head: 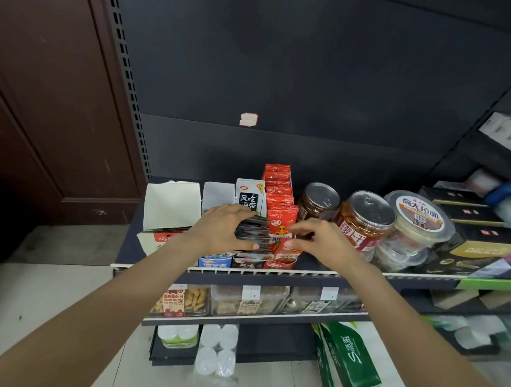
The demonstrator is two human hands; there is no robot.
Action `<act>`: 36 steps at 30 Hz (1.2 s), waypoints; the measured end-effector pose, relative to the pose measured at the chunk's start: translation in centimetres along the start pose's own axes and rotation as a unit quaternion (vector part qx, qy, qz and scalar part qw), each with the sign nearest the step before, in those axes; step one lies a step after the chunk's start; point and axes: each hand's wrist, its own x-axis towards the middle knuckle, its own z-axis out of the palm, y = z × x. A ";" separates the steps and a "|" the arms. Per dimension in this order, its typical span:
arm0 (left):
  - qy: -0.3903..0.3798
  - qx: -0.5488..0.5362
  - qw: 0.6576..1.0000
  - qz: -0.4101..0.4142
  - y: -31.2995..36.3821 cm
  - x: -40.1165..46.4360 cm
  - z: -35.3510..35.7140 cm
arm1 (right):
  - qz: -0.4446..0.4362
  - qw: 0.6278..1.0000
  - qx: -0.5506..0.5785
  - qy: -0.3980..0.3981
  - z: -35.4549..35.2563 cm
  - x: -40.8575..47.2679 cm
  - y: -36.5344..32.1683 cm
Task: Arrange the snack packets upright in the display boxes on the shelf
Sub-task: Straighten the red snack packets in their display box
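Near the shelf's (273,272) front edge, red packets (280,200) already stand upright, while the left hand (225,230) grips dark packets (253,233) and the right hand's (320,241) fingers pinch another, both not yet settled.

The left hand (222,230) covers most of the dark packets (253,234). Both forearms run off the bottom edge. Goods at the far right (502,203) are blurred.

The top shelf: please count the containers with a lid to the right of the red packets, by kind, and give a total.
Jars with a metal pull-tab lid: 2, a dark one and a red-labelled one
Round clear plastic tubs: 2, an upper one resting on a lower one
Total: 4
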 end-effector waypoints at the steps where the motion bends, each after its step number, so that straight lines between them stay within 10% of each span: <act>1: 0.009 -0.005 1.000 -0.005 0.1 0.0 0.1 | 0.006 0.999 -0.030 -0.011 0.2 -0.1 -0.1; 16: 0.063 -0.206 0.976 -0.034 2.3 1.1 -2.6 | -0.022 0.969 -0.013 0.246 -7.4 -1.9 -3.5; 28: 0.032 -0.747 0.646 -0.150 3.2 1.8 -5.9 | -0.092 0.906 0.279 0.304 -8.0 -2.5 -4.5; 36: 0.135 -0.670 0.729 -0.047 2.6 1.0 -6.2 | 0.025 0.859 0.469 0.203 -5.5 -2.5 -2.5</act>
